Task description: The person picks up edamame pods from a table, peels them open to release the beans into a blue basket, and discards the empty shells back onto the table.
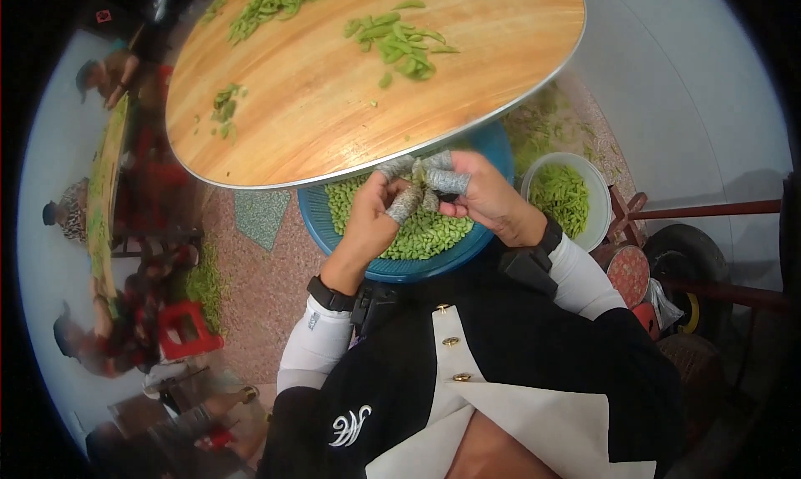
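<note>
Under the edge of the round wooden table (350, 103) strewn with green pods, a blue basin (492, 149) of shelled green beans sits below the left hand (373, 220) and right hand (484, 197), whose taped fingertips (448, 181) pinch closed around one small green pod (420, 175).

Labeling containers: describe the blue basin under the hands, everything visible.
The blue basin is round and shallow, plastic by its look, with a ribbed rim. It sits on the person's lap, below the edge of the round wooden table, which hides its far side. It holds a heap of shelled pale green beans. Left hand and right hand hover above it, their taped fingers pinching a pod; whether they touch the basin cannot be told.
</note>
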Demonstrator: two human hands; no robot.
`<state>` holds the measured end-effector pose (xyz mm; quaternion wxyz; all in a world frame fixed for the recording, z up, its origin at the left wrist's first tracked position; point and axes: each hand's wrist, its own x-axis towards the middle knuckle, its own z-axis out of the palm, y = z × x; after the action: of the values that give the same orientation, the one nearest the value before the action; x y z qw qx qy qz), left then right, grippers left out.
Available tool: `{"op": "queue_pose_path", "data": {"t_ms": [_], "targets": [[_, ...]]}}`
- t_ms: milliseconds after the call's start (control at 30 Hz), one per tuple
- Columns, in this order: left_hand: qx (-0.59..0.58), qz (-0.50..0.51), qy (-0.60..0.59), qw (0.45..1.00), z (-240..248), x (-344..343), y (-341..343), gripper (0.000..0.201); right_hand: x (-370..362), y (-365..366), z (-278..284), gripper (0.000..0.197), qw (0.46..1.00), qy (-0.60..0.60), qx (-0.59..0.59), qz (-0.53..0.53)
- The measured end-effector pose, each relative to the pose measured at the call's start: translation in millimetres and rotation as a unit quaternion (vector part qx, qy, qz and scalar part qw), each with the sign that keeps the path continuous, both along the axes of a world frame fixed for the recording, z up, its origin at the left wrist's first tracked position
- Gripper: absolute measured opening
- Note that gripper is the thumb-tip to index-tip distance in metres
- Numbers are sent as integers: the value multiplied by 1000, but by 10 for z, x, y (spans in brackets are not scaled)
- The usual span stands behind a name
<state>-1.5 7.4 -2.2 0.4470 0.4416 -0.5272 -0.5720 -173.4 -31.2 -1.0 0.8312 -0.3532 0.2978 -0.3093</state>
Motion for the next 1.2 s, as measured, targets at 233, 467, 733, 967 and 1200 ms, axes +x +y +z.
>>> {"op": "queue_pose_path", "data": {"t_ms": [233, 467, 733, 967, 1200], "targets": [[11, 45, -22, 999, 59, -14, 15, 13, -4, 44, 129, 14, 982, 119, -149, 4], [93, 28, 79, 992, -12, 74, 10, 8, 12, 19, 64, 12, 971, 141, -192, -5], [-147, 93, -292, 940, 15, 23, 58, 15, 64, 22, -44, 13, 959, 177, -218, -30], [117, 37, 108, 987, 18, 72, -55, 5, 57, 47, -12, 13, 949, 154, -275, -24], [232, 42, 168, 957, 85, 61, -58, 6, 59, 37, -73, 10, 924, 164, -344, -43]]}}
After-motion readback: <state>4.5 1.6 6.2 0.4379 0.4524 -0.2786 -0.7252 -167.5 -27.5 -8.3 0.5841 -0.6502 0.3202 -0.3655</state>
